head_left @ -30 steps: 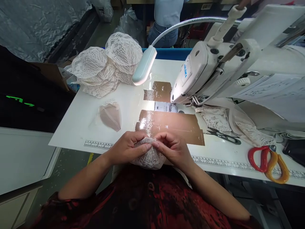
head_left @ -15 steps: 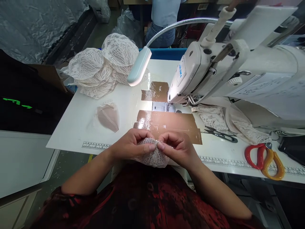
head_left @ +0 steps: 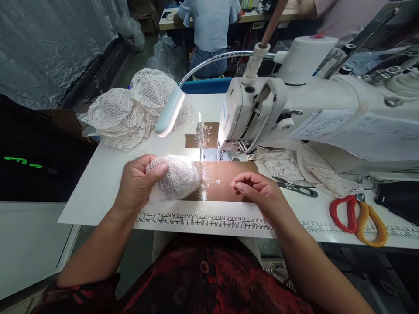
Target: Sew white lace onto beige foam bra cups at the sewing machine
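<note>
My left hand [head_left: 135,183] grips the edge of a white lace cup [head_left: 176,178] between thumb and fingers, above the table left of the brown taped patch. The cup is slightly smeared by motion. My right hand [head_left: 257,192] is over the right side of the brown patch [head_left: 225,181], apart from the cup. Its fingers are curled, with thumb and index tips drawn together; whether something thin is between them cannot be seen. Beyond the hands stands the white sewing machine [head_left: 237,113], its needle area over a metal plate [head_left: 209,155].
Lace cups are piled [head_left: 131,111] at the back left, beside a lamp [head_left: 170,112] on a bent metal neck. On the right lie black snips [head_left: 296,188], red-and-orange-handled scissors [head_left: 356,218] and lace strips [head_left: 288,168]. A ruler [head_left: 203,220] runs along the front edge. A person [head_left: 209,30] sits beyond.
My hands have parted: the left has carried the lace cup left and away from my body, the right has let it go and moved right. The beige cup on the table is no longer visible.
</note>
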The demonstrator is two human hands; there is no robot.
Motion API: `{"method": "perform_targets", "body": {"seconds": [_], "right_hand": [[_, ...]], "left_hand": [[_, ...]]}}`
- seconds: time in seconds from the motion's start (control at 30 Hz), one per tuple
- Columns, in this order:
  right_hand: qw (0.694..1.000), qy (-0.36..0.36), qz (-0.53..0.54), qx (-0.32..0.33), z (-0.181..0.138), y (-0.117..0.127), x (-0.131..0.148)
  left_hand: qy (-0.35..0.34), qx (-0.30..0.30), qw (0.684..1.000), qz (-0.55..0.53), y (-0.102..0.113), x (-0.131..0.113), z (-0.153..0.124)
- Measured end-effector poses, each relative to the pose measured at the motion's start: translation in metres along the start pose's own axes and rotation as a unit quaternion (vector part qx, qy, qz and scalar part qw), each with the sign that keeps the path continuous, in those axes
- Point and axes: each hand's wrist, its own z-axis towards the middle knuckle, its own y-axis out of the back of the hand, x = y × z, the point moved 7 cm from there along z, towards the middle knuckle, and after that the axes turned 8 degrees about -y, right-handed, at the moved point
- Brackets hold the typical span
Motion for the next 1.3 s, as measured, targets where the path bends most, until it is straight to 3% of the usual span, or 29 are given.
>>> {"method": "perform_targets", "body": {"seconds": [0.07, 0.17, 0.23, 0.33, 0.4, 0.47, 0.63, 0.7, 0.83, 1.07, 1.3], "right_hand": [[0.998, 0.021, -0.062, -0.025, 0.001, 0.012, 0.008], [0.984, 0.052, -0.172, -0.015, 0.008, 0.012, 0.026], [0.968, 0.065, -0.244, -0.005, 0.018, 0.007, 0.033], [0.943, 0.064, -0.326, -0.007, 0.033, 0.003, 0.03], [0.928, 0.095, -0.359, -0.006, 0.038, -0.002, 0.023], [0.901, 0.147, -0.408, 0.006, 0.037, -0.01, 0.016], [0.804, 0.219, -0.552, 0.025, 0.029, -0.026, 0.001], [0.787, 0.223, -0.575, 0.014, 0.03, -0.026, 0.001], [0.778, 0.202, -0.594, 0.0, 0.036, -0.025, 0.001], [0.786, 0.155, -0.596, -0.045, 0.046, -0.022, 0.005], [0.789, 0.128, -0.597, -0.077, 0.052, -0.021, 0.007]], "left_hand": [[-0.128, 0.004, 0.973, 0.19, -0.007, -0.019, 0.015], [-0.291, 0.112, 0.852, 0.421, -0.072, -0.019, 0.024], [-0.304, 0.216, 0.762, 0.529, -0.122, 0.006, 0.023], [-0.315, 0.275, 0.733, 0.536, -0.164, 0.026, 0.01], [-0.328, 0.293, 0.727, 0.527, -0.171, 0.027, 0.0], [-0.324, 0.301, 0.733, 0.518, -0.163, 0.021, -0.005], [-0.277, 0.361, 0.823, 0.341, -0.135, 0.014, 0.009], [-0.303, 0.362, 0.825, 0.31, -0.133, 0.018, 0.013], [-0.356, 0.337, 0.798, 0.35, -0.137, 0.034, 0.017], [-0.335, 0.328, 0.813, 0.345, -0.141, 0.044, 0.031], [-0.347, 0.343, 0.802, 0.344, -0.147, 0.049, 0.043]]}}
